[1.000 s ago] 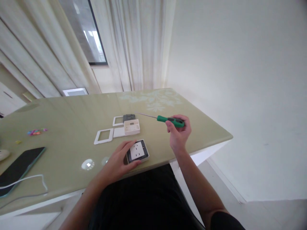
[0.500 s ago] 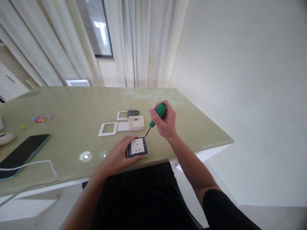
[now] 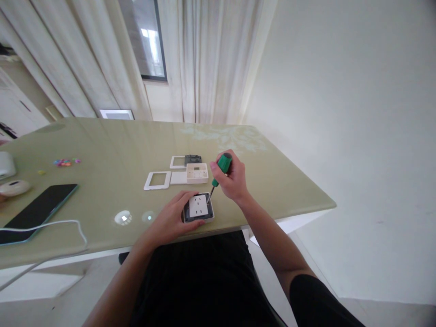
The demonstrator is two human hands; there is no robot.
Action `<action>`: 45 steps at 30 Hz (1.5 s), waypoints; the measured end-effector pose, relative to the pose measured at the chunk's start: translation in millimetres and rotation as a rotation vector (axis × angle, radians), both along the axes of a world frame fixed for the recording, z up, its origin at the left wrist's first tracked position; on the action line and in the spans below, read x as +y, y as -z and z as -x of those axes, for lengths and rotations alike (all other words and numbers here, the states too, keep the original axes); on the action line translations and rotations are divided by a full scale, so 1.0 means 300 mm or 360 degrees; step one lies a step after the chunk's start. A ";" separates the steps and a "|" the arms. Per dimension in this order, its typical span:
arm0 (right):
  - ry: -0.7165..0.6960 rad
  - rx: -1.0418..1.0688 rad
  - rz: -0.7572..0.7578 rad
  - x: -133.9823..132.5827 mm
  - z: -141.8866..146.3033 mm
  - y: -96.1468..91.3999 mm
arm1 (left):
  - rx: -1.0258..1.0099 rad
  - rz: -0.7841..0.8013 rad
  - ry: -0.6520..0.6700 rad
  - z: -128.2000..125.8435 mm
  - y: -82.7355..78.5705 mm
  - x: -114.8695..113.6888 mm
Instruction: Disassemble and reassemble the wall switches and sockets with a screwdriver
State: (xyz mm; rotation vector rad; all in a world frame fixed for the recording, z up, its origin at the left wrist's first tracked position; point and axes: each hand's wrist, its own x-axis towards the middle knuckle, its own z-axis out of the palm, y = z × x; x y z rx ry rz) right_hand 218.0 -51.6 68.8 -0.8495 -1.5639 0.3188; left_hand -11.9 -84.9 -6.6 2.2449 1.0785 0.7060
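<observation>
A wall socket (image 3: 199, 207) with a white face in a dark frame lies near the front edge of the green table (image 3: 112, 145). My left hand (image 3: 170, 220) clasps its left side, fingers curled round it. My right hand (image 3: 230, 180) is closed on a green-handled screwdriver (image 3: 220, 168), held nearly upright with its tip on the socket's upper right corner.
Behind the socket lie a white frame (image 3: 157, 180), a white back box (image 3: 197, 172), a second white frame (image 3: 177, 161) and a dark insert (image 3: 192, 159). A black phone (image 3: 37, 211) with a white cable (image 3: 51, 225) lies at the left. Small coloured bits (image 3: 66, 161) sit farther back.
My right hand swung the screwdriver from lying level above the table to upright and brought its tip down onto the socket's corner. My left hand stayed on the socket.
</observation>
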 end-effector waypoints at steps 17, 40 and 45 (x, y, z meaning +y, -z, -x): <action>0.0023 -0.0103 -0.0405 -0.019 0.027 -0.016 | 0.0004 -0.0007 0.0001 0.002 -0.005 -0.004; 0.0027 -0.0139 -0.0484 0.017 0.044 0.016 | -0.0009 -0.0053 0.0020 0.003 -0.001 -0.002; -0.0286 -0.0178 -0.0366 0.019 0.023 -0.019 | -0.0030 -0.0059 0.0009 0.000 0.003 0.001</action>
